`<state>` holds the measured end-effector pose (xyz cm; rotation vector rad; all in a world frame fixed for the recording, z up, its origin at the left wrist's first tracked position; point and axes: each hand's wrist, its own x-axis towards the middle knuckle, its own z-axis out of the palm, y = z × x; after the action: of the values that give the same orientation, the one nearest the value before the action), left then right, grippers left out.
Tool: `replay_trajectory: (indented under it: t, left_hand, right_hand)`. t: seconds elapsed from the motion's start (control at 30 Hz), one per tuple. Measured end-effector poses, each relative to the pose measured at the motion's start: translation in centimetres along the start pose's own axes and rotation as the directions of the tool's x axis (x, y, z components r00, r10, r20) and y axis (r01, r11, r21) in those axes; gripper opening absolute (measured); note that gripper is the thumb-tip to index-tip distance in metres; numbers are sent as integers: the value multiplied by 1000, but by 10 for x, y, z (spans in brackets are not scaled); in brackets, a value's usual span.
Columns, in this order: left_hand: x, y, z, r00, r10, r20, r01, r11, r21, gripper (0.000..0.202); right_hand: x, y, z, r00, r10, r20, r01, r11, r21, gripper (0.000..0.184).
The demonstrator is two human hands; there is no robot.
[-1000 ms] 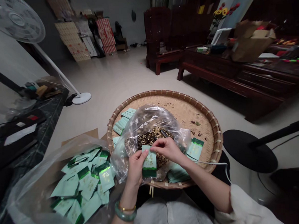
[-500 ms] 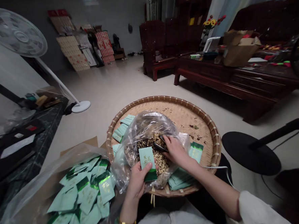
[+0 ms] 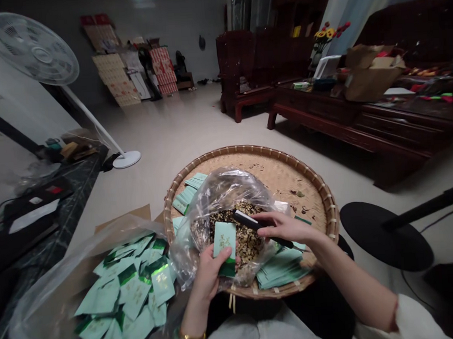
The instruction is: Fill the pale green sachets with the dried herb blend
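My left hand [image 3: 210,274] grips a small green packet [image 3: 224,240], held upright over a clear plastic bag [image 3: 228,195] of dried brown-and-white bits [image 3: 249,239]. My right hand [image 3: 286,228] is closed on a dark scoop-like tool [image 3: 248,220], its tip over the bag's contents. The bag lies in a round woven bamboo tray [image 3: 320,189] on my lap. Stacks of flat green packets [image 3: 280,266] lie in the tray under my right wrist, with more flat packets [image 3: 187,192] at its far left.
To my left, a large plastic bag [image 3: 46,303] holds several green packets [image 3: 130,288]. A standing fan [image 3: 37,48] is at the far left, a dark round fan base [image 3: 387,234] at right. Dark wooden furniture [image 3: 322,107] and cardboard boxes [image 3: 366,74] lie beyond.
My right hand left the packet's top, reached into the bag, and now lifts the dark tool out toward the right. My left hand keeps holding the packet.
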<state>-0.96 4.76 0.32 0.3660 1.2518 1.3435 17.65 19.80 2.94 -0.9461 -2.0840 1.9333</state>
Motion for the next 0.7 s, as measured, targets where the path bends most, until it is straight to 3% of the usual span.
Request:
replay_trajectory:
  t: [0.1, 0.3, 0.53, 0.7]
  left_hand:
    - [0, -3, 3, 999, -28, 29, 27, 999, 40, 54]
    - [0, -5, 2, 999, -34, 24, 32, 995, 99, 56]
    - [1, -7, -10, 998, 12, 55, -18, 994, 104, 45]
    - [2, -9, -15, 997, 76, 16, -77, 991, 109, 48]
  right_hand:
    - [0, -12, 11, 999, -7, 50, 9, 1000, -30, 56]
    - [15, -17, 31, 998, -63, 16, 64, 998, -29, 41]
    - [21, -12, 31, 985, -114, -129, 100, 989, -113, 32]
    - [24, -7, 30, 982, -72, -173, 78, 997, 27, 35]
